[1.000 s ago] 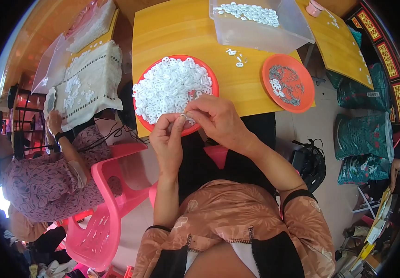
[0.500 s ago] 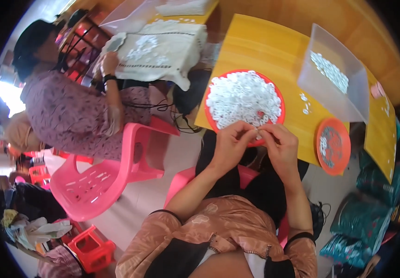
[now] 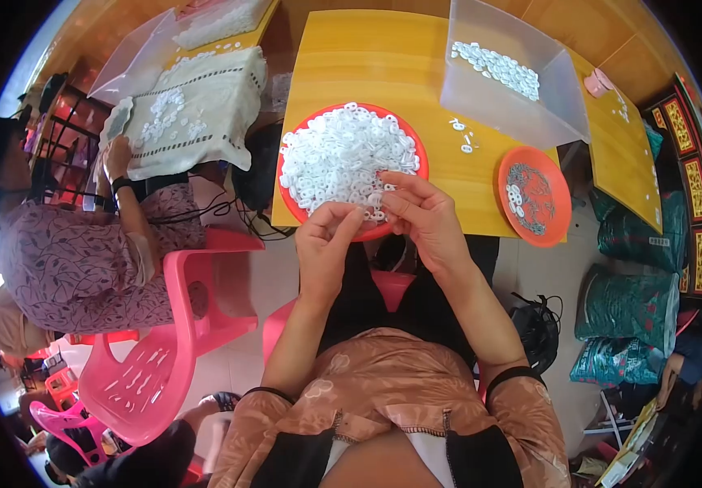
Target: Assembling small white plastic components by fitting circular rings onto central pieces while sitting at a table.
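Observation:
A red basin (image 3: 422,159) heaped with small white plastic pieces with holes (image 3: 349,150) stands at the near edge of the yellow table. My left hand (image 3: 324,248) is over the basin's near rim, thumb and forefinger pinched together. Just to its right, my right hand (image 3: 426,221) has thumb and forefinger pinched over the pieces, its other fingers raised. Whatever either pinch holds is too small to make out against the white heap. An orange plate (image 3: 561,191) to the right holds grey metal bits (image 3: 540,207) and a few white pieces (image 3: 515,199).
A clear plastic bin (image 3: 562,98) with white pieces stands at the far right of the yellow table (image 3: 367,49). Loose pieces (image 3: 465,138) lie beside it. At left, a person (image 3: 91,252) works at a cloth-covered table (image 3: 213,98), by a pink chair (image 3: 176,309). Green bags (image 3: 627,305) stand on the right.
My hands, fingertips together before, have come apart, with the right hand's fingers lifting over the heap. The view has swung right, so the basin and table appear farther left.

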The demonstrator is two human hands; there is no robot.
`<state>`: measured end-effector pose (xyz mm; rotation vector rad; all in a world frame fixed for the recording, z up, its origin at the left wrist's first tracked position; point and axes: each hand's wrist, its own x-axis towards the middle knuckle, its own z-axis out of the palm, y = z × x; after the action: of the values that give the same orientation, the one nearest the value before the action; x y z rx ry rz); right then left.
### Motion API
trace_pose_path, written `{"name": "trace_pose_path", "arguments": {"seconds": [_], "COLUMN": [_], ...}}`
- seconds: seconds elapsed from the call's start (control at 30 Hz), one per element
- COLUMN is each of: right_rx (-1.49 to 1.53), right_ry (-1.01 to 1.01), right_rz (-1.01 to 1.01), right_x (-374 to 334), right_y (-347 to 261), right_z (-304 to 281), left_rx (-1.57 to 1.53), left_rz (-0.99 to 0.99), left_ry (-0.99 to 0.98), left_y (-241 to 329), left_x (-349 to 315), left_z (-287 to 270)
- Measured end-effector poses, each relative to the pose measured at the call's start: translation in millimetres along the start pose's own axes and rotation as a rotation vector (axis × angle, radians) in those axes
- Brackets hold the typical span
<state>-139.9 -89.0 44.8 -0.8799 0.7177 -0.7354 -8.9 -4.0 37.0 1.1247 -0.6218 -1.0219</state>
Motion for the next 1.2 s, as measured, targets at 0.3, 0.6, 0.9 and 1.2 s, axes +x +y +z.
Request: {"name": "trace_pose_path", "arguments": {"seconds": [0.3,0.6,0.9,1.2], "right_rx": [0.257,0.333,0.170,0.083], "right_ry": [0.059,0.093,0.071,0.108], "right_rz": [0.093,0.184,-0.201,-0.271], "right_x": [-6,-7,-7,-7], "right_y": [2,3,17,16], "right_z": [8,10,13,14], "left_rx": [0.061,0.052,0.145,0.175], "left_rz": [0.038,0.060,0.097,0.109], "left_ry": [0.030,0.069,0.106,0.116], "left_y": [-2,-2,-3,-6], "left_x": [-5,-3,-4,-2], "left_z": [8,10,11,13]}}
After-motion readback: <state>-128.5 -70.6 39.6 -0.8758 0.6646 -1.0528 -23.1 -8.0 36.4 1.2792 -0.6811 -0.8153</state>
